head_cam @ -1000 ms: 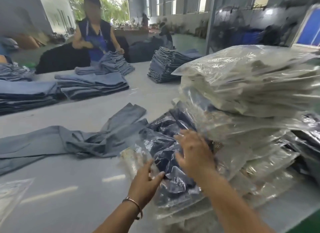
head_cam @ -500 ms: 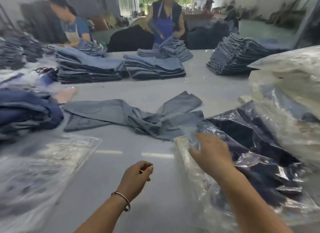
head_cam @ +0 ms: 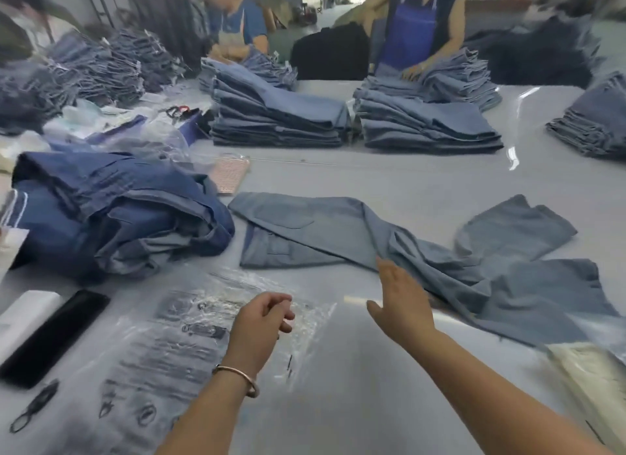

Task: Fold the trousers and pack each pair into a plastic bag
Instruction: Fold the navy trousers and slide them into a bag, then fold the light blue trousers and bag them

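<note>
A pair of light blue trousers (head_cam: 338, 231) lies crumpled across the middle of the grey table (head_cam: 406, 180), legs trailing to the right. My right hand (head_cam: 399, 299) hovers with straight fingers at the near edge of the trousers, holding nothing. My left hand (head_cam: 261, 322), a bangle on its wrist, hangs with loosely curled fingers above a stack of clear printed plastic bags (head_cam: 176, 349) that lies flat at the front left. It holds nothing.
A heap of dark blue trousers (head_cam: 118, 210) sits at the left. Folded light blue stacks (head_cam: 277, 116) (head_cam: 430, 122) stand at the back, with two people working behind them. A black phone (head_cam: 54, 336) and small snips (head_cam: 34, 405) lie front left. Bagged trousers (head_cam: 599, 376) are at the right edge.
My view swung left, away from the pile of bagged trousers. My right hand let go of the bagged pair and moved to the loose light blue trousers; my left hand moved over the empty bags.
</note>
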A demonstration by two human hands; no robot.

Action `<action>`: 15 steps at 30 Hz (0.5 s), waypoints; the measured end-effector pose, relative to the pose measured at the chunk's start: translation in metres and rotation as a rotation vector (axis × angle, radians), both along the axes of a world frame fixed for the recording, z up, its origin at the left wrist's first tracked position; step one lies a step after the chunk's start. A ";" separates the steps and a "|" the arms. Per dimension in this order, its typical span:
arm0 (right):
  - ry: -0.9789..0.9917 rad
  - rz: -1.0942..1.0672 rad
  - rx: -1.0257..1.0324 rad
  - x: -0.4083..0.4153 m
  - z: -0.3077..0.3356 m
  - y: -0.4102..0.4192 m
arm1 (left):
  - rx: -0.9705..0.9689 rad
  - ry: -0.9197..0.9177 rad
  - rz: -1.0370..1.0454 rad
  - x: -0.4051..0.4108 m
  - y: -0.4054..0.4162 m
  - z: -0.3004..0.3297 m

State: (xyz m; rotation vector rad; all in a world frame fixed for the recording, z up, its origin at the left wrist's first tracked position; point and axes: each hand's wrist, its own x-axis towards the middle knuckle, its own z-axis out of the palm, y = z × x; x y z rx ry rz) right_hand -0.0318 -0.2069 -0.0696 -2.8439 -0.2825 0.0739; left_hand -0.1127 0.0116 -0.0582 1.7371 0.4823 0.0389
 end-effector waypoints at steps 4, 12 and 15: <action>-0.036 -0.095 -0.077 0.069 -0.026 0.018 | -0.019 0.006 -0.093 0.041 0.025 -0.008; 0.041 -0.287 -0.319 0.130 -0.061 0.000 | -0.060 0.044 -0.165 0.076 0.050 -0.028; 0.017 -0.302 -0.329 0.135 -0.060 0.002 | -0.054 0.076 -0.174 0.079 0.051 -0.035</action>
